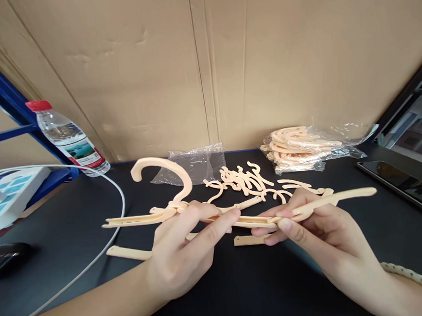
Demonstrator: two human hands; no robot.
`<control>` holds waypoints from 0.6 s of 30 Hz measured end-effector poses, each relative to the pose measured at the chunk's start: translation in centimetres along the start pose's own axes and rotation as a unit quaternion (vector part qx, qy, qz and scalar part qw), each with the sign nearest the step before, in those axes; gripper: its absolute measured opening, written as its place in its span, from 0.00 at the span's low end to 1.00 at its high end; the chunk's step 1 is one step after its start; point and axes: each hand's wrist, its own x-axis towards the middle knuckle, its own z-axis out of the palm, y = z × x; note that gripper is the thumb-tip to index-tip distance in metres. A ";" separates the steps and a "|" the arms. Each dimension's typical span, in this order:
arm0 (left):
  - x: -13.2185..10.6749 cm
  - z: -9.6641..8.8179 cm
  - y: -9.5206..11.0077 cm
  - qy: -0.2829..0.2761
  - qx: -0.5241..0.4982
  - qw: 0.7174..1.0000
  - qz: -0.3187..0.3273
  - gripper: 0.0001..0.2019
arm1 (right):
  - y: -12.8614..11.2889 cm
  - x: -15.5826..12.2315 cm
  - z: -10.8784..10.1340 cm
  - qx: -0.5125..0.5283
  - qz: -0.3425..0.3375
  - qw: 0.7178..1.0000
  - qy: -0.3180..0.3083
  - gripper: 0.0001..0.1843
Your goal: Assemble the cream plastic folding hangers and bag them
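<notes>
1. A black table spreads under everything.
2. A cream plastic hanger is held level just above the table, hook upward, between both hands.
3. The left hand pinches its middle bar, and the right hand grips its right arm.
4. Loose hooks lie just behind.

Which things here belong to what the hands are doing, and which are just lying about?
In hand: hanger, held by left hand and right hand; loose hooks; bagged parts.
Lying about: water bottle, white cable, dark screen.
</notes>
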 end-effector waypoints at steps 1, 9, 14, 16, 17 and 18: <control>0.1 0.1 0.0 0.005 0.018 1.000 -0.001 0.19 | 0.1 0.0 0.1 -0.002 -0.007 1.000 0.000 0.03; 1.2 -0.3 -0.9 0.015 0.093 0.994 0.055 0.25 | -2.8 1.4 -2.0 -0.058 -0.015 0.996 0.062 0.13; 2.1 -1.4 -1.7 0.054 0.172 0.981 0.068 0.29 | -3.5 1.8 -7.4 -0.065 0.036 0.994 0.074 0.23; 1.9 -1.4 -1.4 -0.023 0.162 0.985 0.049 0.24 | -3.2 1.4 -9.4 -0.076 0.074 0.992 0.069 0.30; 1.7 -1.2 -1.1 -0.066 0.143 0.987 0.043 0.20 | -3.0 1.1 -10.2 -0.087 0.096 0.989 0.068 0.32; 1.5 -1.1 -0.7 -0.103 0.119 0.987 0.040 0.18 | -2.9 0.8 -10.9 -0.098 0.118 0.986 0.066 0.33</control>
